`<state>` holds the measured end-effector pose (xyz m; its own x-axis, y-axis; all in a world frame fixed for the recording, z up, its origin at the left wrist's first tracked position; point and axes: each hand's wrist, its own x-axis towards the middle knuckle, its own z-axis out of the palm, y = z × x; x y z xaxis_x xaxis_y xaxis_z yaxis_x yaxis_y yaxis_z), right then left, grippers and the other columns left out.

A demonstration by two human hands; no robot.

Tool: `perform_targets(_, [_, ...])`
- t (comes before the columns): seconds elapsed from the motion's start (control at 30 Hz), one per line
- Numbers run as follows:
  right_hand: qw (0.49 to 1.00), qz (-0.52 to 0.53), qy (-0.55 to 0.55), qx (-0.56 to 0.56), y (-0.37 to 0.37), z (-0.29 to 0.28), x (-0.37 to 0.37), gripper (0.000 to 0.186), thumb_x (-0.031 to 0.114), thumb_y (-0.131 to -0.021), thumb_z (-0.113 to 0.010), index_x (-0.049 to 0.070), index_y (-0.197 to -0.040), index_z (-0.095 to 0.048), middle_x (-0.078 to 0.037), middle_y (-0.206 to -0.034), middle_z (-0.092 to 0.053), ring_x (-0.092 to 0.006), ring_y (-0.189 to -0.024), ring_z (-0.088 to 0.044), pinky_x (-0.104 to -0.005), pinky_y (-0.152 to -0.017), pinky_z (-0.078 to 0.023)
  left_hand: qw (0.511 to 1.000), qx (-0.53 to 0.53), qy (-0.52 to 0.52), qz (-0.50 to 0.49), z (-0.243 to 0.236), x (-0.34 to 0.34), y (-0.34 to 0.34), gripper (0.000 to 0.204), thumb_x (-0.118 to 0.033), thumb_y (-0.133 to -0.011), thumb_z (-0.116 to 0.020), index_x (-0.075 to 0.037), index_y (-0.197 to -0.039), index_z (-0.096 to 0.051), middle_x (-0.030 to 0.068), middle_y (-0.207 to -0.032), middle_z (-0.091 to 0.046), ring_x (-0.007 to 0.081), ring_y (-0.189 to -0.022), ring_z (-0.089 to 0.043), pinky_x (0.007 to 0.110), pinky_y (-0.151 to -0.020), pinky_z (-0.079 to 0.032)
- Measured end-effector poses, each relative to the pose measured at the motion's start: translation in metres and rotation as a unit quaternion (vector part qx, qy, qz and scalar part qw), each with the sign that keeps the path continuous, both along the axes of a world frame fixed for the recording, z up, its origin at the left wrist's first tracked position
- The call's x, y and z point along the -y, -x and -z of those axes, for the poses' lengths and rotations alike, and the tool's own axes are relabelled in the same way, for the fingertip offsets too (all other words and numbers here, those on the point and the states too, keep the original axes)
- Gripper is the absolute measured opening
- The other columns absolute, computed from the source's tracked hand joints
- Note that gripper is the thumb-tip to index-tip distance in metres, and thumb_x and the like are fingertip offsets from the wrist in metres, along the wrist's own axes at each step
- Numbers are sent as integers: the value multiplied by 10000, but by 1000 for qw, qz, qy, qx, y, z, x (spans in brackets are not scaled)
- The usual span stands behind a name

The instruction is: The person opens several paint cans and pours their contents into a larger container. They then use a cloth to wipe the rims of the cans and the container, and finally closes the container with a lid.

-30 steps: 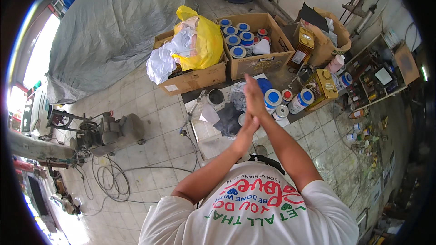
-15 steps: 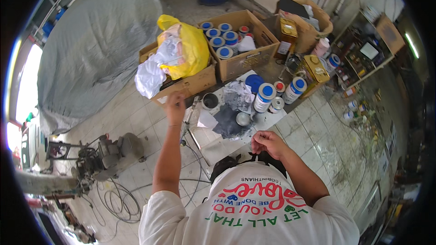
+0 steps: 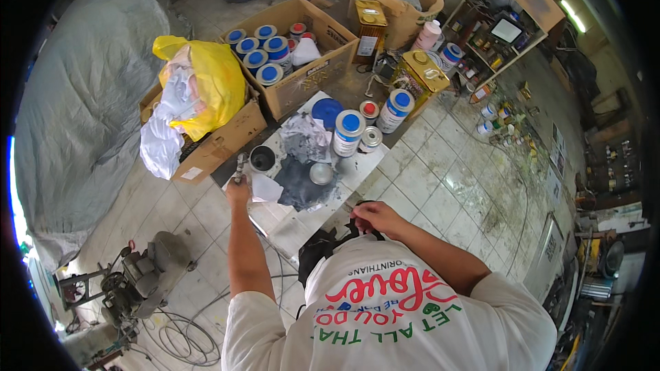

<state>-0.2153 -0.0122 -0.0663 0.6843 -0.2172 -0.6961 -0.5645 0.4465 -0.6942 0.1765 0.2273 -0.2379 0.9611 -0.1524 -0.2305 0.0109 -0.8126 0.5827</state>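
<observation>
My left hand point(image 3: 238, 191) is closed round a metal spray gun point(image 3: 240, 166) at the left edge of a low worktable point(image 3: 280, 225). Close to it stand an open dark cup point(image 3: 262, 158) and a sheet of white paper point(image 3: 264, 188). My right hand point(image 3: 377, 218) is closed in front of my chest, its fingers on a black strap point(image 3: 356, 225) joined to a black bundle point(image 3: 317, 251). A round metal tin point(image 3: 321, 174) sits on a dark stained patch, beside a smeared crumpled paper point(image 3: 305, 137).
Blue-capped cans point(image 3: 349, 132) and a blue lid point(image 3: 327, 110) stand at the table's far end. Beyond are a carton of cans point(image 3: 309, 86), a carton with a yellow bag point(image 3: 220, 89) and a gold tin point(image 3: 421, 74). A machine point(image 3: 148, 268) and coiled hose point(image 3: 180, 333) lie left.
My left hand has come down from beside the carton onto the spray gun and closed round it. The view has shifted to the right. My right hand stays by my chest.
</observation>
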Motion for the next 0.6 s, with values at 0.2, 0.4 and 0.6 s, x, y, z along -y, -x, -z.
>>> perform_targets(0.2, [915, -177, 332, 144, -25, 24, 41, 216, 243, -958, -740, 58, -1071, -743, -83, -886, -755, -175, -759, -694, -339, -723, -558, 973, 206, 61, -84, -19, -31, 33, 440, -441, -962, -696, -38, -1135, -732, 246, -1024, -749, 454, -988, -711, 526, -847, -537])
perform_targets(0.4, [853, -88, 473, 204, -73, -14, 117, 161, 111, -932, -732, 43, -1077, -726, -109, -959, -723, -213, -769, -704, -347, -732, -562, 961, 202, 187, -44, -133, -21, 106, 275, -241, -1018, -630, -4, -1140, -698, 255, -945, -725, 461, -918, -705, 482, -781, -532])
perform_targets(0.6, [658, -117, 661, 340, -136, -47, 165, 194, 95, -927, -751, 65, -1118, -735, -92, -1072, -683, -195, -934, -692, -315, -776, -551, 977, 75, 157, -126, -156, -4, 192, 276, -280, -1037, -626, -7, -1033, -667, 136, -769, -664, 304, -713, -664, 406, -647, -499])
